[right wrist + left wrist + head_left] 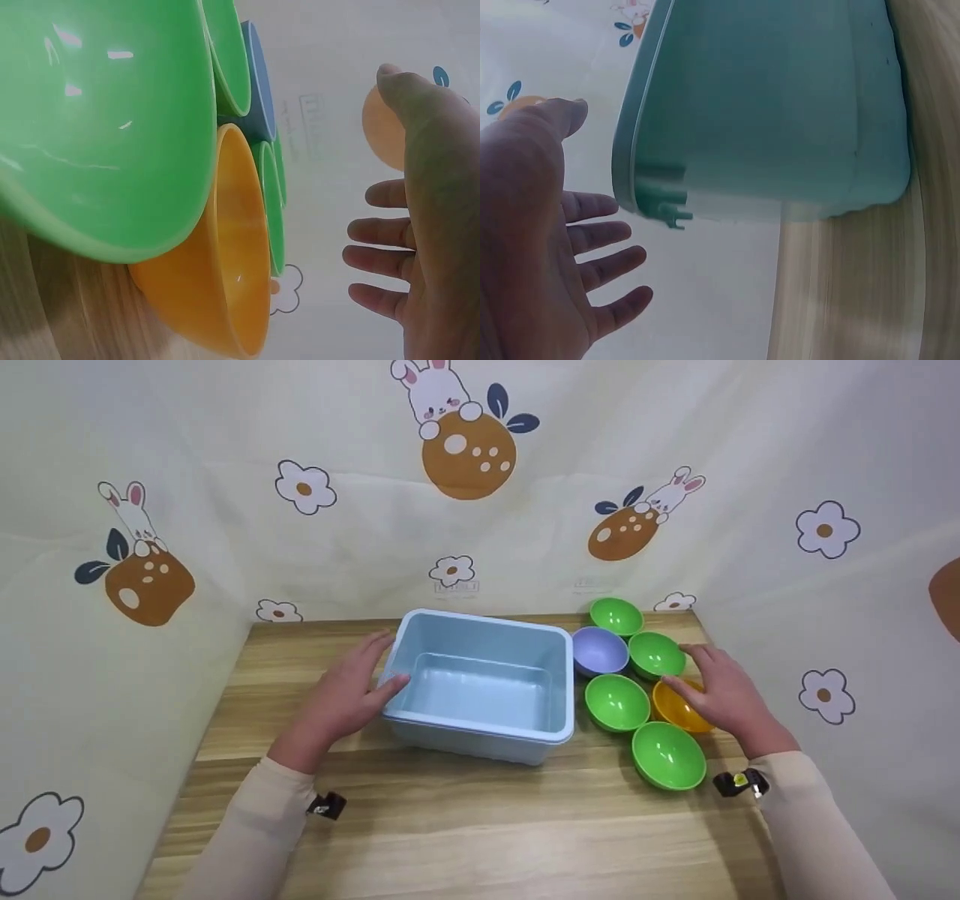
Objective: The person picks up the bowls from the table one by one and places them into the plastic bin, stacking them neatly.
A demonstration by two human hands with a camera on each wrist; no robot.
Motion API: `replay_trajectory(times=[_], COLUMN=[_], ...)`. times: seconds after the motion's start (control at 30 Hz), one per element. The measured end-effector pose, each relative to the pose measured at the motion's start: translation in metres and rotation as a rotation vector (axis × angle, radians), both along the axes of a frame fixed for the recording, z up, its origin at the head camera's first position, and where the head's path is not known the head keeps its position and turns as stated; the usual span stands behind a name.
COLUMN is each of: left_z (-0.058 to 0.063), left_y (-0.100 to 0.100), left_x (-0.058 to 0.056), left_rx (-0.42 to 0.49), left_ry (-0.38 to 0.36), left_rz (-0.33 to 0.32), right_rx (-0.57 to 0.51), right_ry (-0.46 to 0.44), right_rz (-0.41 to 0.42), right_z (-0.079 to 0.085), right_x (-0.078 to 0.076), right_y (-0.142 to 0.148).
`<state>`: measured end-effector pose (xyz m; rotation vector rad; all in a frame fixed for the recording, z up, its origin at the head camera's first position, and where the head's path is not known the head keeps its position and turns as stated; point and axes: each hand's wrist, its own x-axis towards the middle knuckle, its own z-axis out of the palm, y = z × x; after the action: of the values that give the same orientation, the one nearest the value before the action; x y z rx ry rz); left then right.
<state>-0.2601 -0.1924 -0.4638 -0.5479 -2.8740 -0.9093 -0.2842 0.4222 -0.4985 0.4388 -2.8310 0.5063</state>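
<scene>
A light blue plastic bin (480,727) stands on the wooden table with nothing inside. My left hand (345,694) is at its left side, fingers spread and thumb near the rim. In the left wrist view that hand (547,232) holds nothing, its fingers close to the bin's rim (626,150). On the right, my right hand (724,694) hovers over an orange bowl (679,709), partly covering it. Around it sit several green bowls (667,757) and a purple-blue bowl (600,651). The right wrist view shows the right hand (427,217) empty, with fingers extended beside the bowls.
The wood-grain table (480,832) is enclosed by a pale cloth backdrop (360,540) printed with rabbits, oranges and flowers. A green bowl (616,616) sits at the table's back edge. The purple-blue bowl lies right against the bin's right side.
</scene>
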Motion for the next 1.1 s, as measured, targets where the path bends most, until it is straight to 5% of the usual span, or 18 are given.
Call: replay_trajectory(times=[0.53, 1.1], left_z=[-0.008, -0.018], left_y=[0.023, 0.023], left_x=[0.003, 0.001], left_rx=[-0.104, -0.187], left_ry=[-0.029, -0.016], left_rz=[-0.023, -0.009], right_rx=[-0.050, -0.062], right_ry=[0.019, -0.019], right_rz=[0.015, 0.011], right_z=[-0.012, -0.017], right_x=[0.008, 0.012], right_y=[-0.003, -0.001])
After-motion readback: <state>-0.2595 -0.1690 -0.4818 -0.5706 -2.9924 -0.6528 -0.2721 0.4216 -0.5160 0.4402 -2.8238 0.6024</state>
